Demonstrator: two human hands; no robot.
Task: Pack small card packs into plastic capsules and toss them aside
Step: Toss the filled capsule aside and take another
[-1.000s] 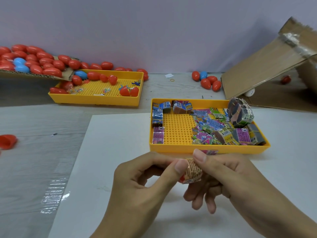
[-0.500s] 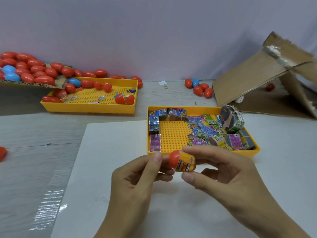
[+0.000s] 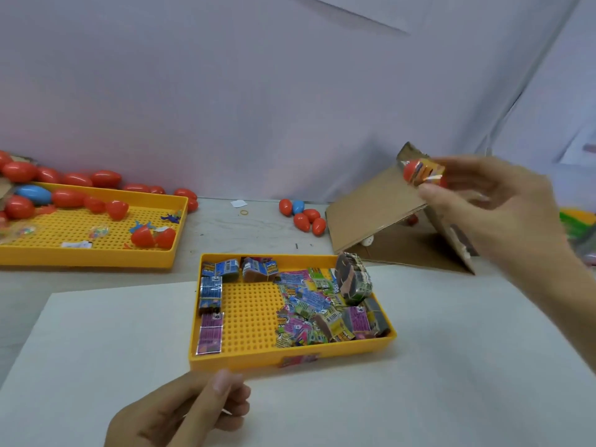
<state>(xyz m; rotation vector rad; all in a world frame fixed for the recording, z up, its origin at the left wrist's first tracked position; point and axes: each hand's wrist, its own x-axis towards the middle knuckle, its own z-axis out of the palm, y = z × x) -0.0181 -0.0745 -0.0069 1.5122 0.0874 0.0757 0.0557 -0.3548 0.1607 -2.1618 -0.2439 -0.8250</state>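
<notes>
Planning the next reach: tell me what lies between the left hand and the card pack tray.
Head view: only a narrow strip of the white sheet separates the left hand from the near wall of the card pack tray; nothing else lies there.

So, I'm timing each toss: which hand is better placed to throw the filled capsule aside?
The right hand. It pinches the filled red plastic capsule, raised above the tilted brown cardboard box. The left hand holds nothing, low by the near yellow plastic tray.
</notes>
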